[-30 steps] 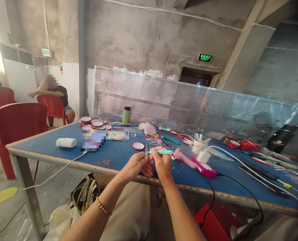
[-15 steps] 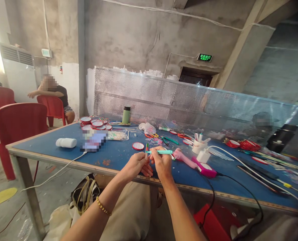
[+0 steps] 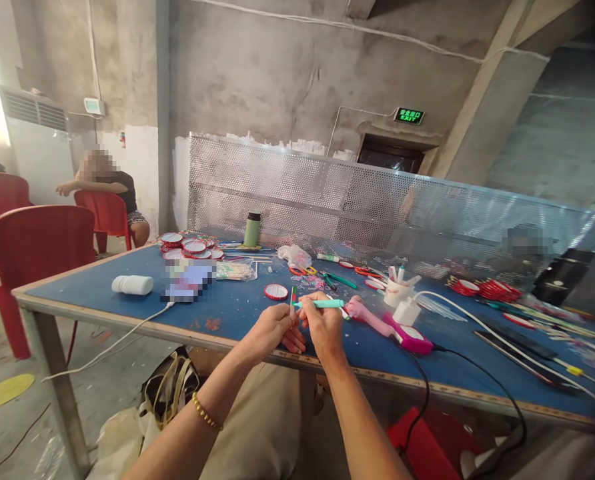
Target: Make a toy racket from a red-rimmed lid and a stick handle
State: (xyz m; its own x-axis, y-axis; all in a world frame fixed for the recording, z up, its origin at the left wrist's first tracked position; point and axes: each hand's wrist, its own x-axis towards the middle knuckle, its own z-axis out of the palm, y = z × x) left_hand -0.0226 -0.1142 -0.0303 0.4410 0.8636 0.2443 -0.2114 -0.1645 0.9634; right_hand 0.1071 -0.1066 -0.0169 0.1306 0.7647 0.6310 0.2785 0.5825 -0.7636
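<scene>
My left hand (image 3: 273, 328) is closed on a narrow flat stick (image 3: 294, 293), which stands upright with green and red on its upper part. Between the fingers of my right hand (image 3: 321, 321) is a light teal marker pen (image 3: 330, 303), lying nearly level with its tip end at the stick. Whether the tip touches the stick is too small to tell. Both hands are close together over the table's front edge. Just beyond them lies a round red-rimmed disc (image 3: 276, 292) with a pale face. My left palm partly hides the stick's lower end.
The blue table (image 3: 257, 313) bears a white bottle (image 3: 133, 285), a green flask (image 3: 252, 230), piled red-rimmed discs (image 3: 194, 247), scissors (image 3: 303, 271), green pliers (image 3: 342, 280), a pen cup (image 3: 396, 291) and a pink corded tool (image 3: 372, 316). A perforated metal screen (image 3: 277, 180) runs behind. Another person (image 3: 120, 187) sits at left.
</scene>
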